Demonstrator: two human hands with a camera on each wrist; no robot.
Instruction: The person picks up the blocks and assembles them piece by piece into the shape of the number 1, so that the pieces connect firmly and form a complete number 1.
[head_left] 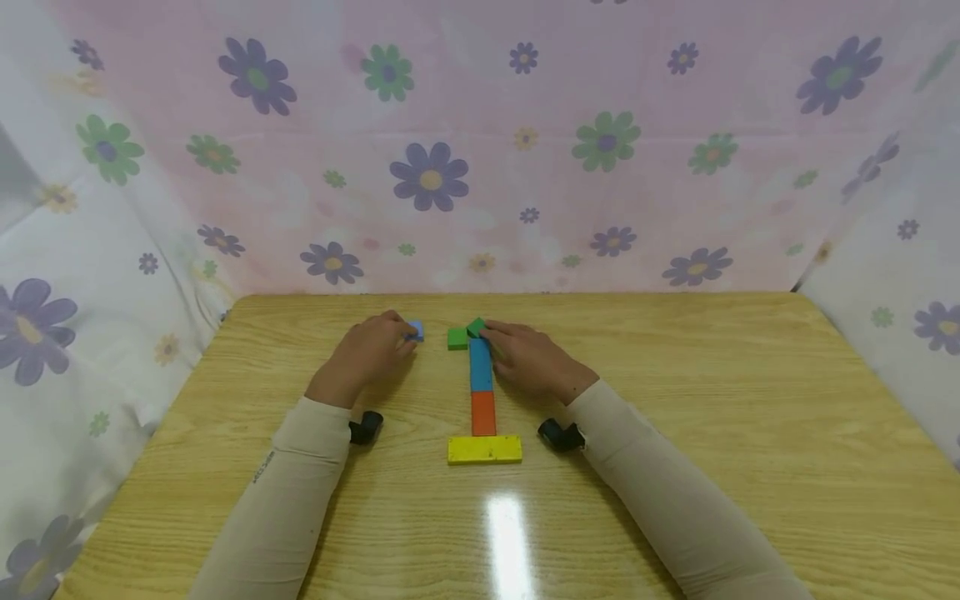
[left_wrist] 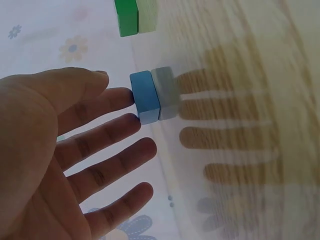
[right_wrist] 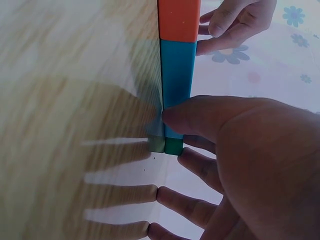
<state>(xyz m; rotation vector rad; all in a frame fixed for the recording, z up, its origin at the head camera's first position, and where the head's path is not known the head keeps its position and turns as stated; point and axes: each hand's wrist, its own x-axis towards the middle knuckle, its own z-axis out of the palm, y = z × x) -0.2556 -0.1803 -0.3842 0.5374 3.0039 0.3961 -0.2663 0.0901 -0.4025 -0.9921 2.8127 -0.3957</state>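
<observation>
My left hand (head_left: 367, 350) reaches toward a small blue block (head_left: 416, 331). In the left wrist view two fingertips touch the blue block (left_wrist: 145, 96), with the thumb held apart from it. My right hand (head_left: 532, 358) is at the far end of a row of blocks. Its fingertips touch a turned green block (head_left: 476, 326), and its thumb lies against the long blue block (right_wrist: 177, 80). A second green block (head_left: 457, 339) sits just left of the turned one. Nearer me, a red-orange block (head_left: 483, 413) continues the row down to a crosswise yellow block (head_left: 484, 449).
The blocks lie on a wood-grain table (head_left: 712, 433). A flowered cloth (head_left: 480, 150) hangs behind its far edge and along both sides. Black wrist devices (head_left: 366, 427) show beneath both forearms. Light reflects off the tabletop in front of the yellow block.
</observation>
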